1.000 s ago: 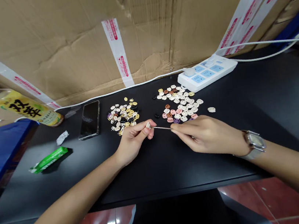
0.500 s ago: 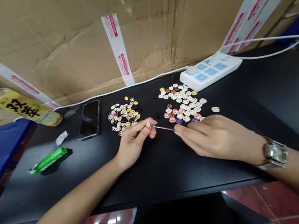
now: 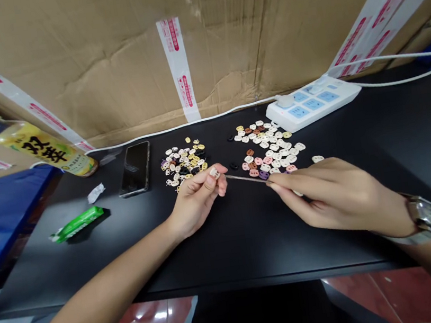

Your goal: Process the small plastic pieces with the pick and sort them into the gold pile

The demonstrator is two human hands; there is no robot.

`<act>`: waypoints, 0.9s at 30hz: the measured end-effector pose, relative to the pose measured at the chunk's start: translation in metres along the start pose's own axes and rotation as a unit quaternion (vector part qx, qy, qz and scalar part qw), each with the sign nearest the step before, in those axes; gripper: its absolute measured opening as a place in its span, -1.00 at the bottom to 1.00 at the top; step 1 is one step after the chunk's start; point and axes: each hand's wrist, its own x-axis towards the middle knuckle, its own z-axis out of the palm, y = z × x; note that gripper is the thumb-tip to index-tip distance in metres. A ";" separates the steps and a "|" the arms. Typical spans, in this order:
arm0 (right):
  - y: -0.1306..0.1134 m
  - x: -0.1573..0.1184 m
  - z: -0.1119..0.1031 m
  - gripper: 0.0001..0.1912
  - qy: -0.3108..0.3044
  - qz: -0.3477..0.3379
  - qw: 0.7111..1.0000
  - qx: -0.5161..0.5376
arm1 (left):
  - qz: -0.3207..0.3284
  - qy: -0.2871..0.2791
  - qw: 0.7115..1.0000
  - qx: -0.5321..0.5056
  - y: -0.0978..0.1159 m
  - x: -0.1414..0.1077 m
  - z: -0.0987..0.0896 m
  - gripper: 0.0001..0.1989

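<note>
Between its thumb and fingers my left hand (image 3: 197, 201) pinches a small white two-holed plastic piece (image 3: 214, 173). My right hand (image 3: 335, 195) is closed on the rear end of a thin metal tool (image 3: 247, 178), whose tip points at the white piece, close to my left fingertips; whether they touch I cannot tell. Behind my left hand lies a pile of small oval pieces (image 3: 185, 160) in white, yellow and black, some with thin stubs. Beyond my right hand spreads a second group of two-holed pieces (image 3: 273, 147) in white, pink, brown and purple, partly hidden by that hand.
A phone (image 3: 135, 168), a green wrapped packet (image 3: 79, 224), a crumpled white scrap (image 3: 96, 192) and a leaning drink bottle (image 3: 40, 146) are on the left. A white power strip (image 3: 313, 102) with cables lies at the back right, before a cardboard wall (image 3: 113, 63).
My right hand has drawn the tool to the right, so its tip sits farther from the white piece. My left hand still pinches that piece. The whole view has shifted slightly.
</note>
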 end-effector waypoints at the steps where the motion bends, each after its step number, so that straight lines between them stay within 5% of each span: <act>1: -0.001 0.001 0.001 -0.88 -0.005 0.000 1.000 0.003 | -0.004 -0.006 1.000 -0.002 0.000 -0.001 0.000 -0.78; 12: -0.004 0.003 0.008 -0.91 -0.029 0.005 0.999 0.014 | -0.020 -0.039 0.999 0.002 -0.001 -0.004 0.002 -0.82; 27: -0.012 0.002 0.014 -0.88 -0.032 0.037 0.997 0.057 | 0.016 -0.016 0.998 0.052 -0.004 -0.006 0.003 -0.80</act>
